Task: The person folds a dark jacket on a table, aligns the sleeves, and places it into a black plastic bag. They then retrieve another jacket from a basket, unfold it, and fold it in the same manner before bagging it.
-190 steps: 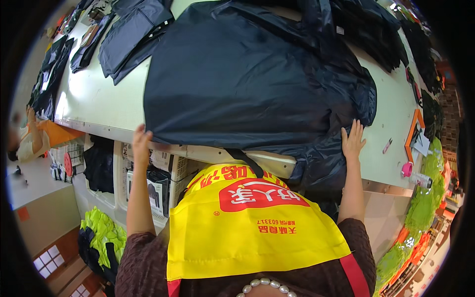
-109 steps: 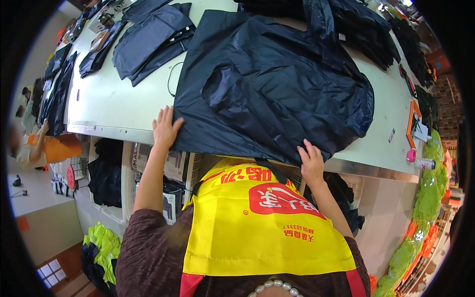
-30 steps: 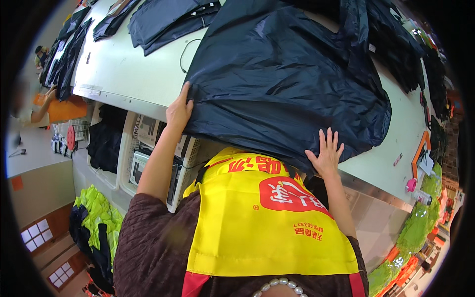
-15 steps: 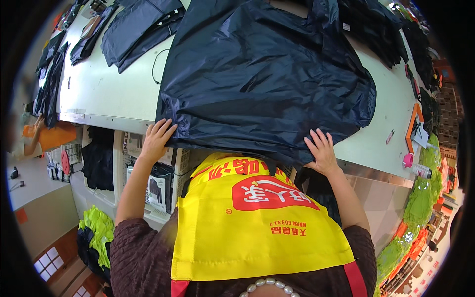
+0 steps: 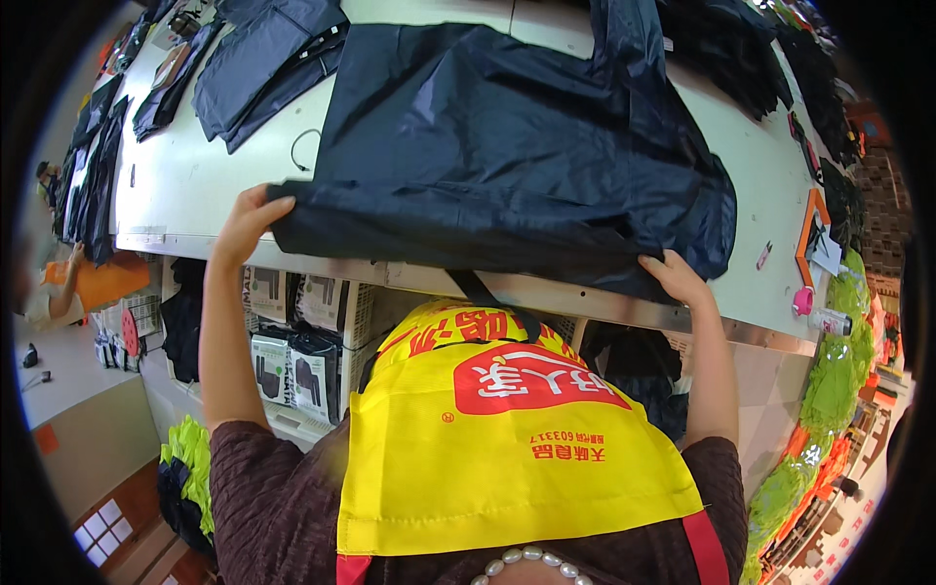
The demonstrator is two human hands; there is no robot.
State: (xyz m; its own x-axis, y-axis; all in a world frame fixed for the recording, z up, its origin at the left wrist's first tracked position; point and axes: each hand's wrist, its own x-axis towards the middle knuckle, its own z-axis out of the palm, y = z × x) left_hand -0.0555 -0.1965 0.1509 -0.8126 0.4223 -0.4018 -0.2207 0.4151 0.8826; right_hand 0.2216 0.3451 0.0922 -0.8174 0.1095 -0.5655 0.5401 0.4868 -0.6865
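Note:
A dark navy rain jacket [image 5: 487, 117] of thin shiny fabric lies spread on the white table, one sleeve [image 5: 629, 49] reaching toward the far side. Its near edge is turned up into a wide folded band that hangs slightly past the table's front. My left hand [image 5: 248, 220] pinches the left end of this band between thumb and fingers. At the other end, my right hand [image 5: 678, 278] grips the band's lower right part, thumb on top and some fingers hidden.
Folded dark garments [image 5: 278, 73] are stacked at the far left, with more dark garments [image 5: 721, 54] at the far right. A black cord loop [image 5: 300, 151] lies beside the jacket. Below the table edge [image 5: 185, 243] are shelves with packaged goods [image 5: 292, 370]. Right stand a pink tape roll [image 5: 802, 301] and orange frame [image 5: 809, 239].
Both hands, flat on the jacket before, have closed on its near edge. That edge has been folded over, the left hand moving outward and away, and the fabric's far edge now shows nearer.

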